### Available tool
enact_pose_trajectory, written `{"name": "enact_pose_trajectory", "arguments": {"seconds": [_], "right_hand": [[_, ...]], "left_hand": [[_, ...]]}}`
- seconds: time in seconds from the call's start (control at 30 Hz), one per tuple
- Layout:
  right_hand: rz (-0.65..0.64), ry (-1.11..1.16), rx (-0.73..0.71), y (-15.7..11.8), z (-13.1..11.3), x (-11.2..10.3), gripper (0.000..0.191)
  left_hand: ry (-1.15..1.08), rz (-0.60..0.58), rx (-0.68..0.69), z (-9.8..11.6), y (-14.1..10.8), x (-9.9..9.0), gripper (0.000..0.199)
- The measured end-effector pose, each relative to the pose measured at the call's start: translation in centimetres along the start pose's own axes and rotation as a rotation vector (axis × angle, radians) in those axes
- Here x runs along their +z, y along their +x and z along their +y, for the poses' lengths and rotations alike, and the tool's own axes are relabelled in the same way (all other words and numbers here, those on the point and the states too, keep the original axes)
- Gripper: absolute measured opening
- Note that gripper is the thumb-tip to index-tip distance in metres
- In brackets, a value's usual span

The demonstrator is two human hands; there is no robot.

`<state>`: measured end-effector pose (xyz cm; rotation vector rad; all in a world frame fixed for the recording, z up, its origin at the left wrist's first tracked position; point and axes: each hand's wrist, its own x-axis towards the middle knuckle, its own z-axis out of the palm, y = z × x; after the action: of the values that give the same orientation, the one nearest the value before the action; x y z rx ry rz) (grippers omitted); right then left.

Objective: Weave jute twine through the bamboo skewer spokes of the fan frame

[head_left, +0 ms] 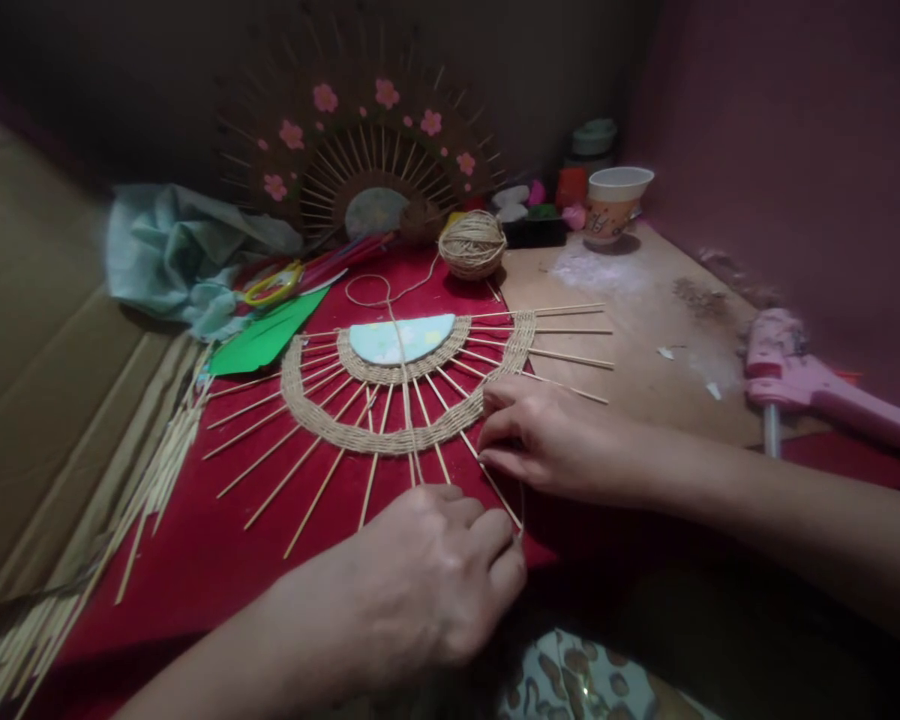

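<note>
A half-round fan frame (pixel 412 440) of thin bamboo sticks and woven twine lies on red cloth, a pale blue half-disc (pixel 401 340) at its centre. Twine (pixel 397 325) runs from a twine ball (pixel 472 245) across the half-disc and down to my left hand (pixel 442 570). That hand is closed on the strand below the woven band, its fingertips hidden. My right hand (pixel 547 435) is closed in a pinch at the band's lower right, beside a stick; what its fingers hold is hidden. A thin strand hangs between the two hands.
Behind stands a finished-looking fan (pixel 386 95) with pink flowers. Yellow-handled scissors (pixel 274 285), green paper (pixel 270 335) and a crumpled pale cloth (pixel 172 250) lie left, above loose sticks (pixel 150 490). A paper cup (pixel 611 205) and a pink glue gun (pixel 787 370) are right.
</note>
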<state>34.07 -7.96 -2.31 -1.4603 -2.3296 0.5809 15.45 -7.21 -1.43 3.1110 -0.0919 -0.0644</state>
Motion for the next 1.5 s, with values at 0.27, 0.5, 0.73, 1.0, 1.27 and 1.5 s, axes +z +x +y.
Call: {"name": "enact_pose_trajectory", "arguments": {"seconds": [0.27,0.5,0.73,1.0,1.27,1.5], "right_hand": [[-0.056,-0.218,0.19,1.0,-1.7,0.6,0.017],[-0.057,-0.235,0.186,1.3,-2.2,1.1,0.015],[-0.056,-0.212,0.234,1.3,-2.2,0.9,0.015],[-0.087,-0.25,0.202,1.1,-2.1,1.0,0.017],[0.145,0.038,0.181,-0.3,-0.8,1.9,0.011],[0.273,0.059,0.139,-0.6,0.3,3.0,0.012]], "left_hand": [[0.113,0.042,-0.015,1.3,-0.7,0.7,0.012],[0.091,0.034,-0.017,1.2,-0.6,0.6,0.016],[0.081,0.049,-0.052,0.9,-0.7,0.7,0.01],[-0.015,0.064,-0.322,-0.5,-2.5,-0.5,0.014],[-0.031,0.0,-0.593,-5.2,-5.2,-0.6,0.017],[-0.259,-0.008,-0.509,-5.5,-6.2,-0.7,0.018]]}}
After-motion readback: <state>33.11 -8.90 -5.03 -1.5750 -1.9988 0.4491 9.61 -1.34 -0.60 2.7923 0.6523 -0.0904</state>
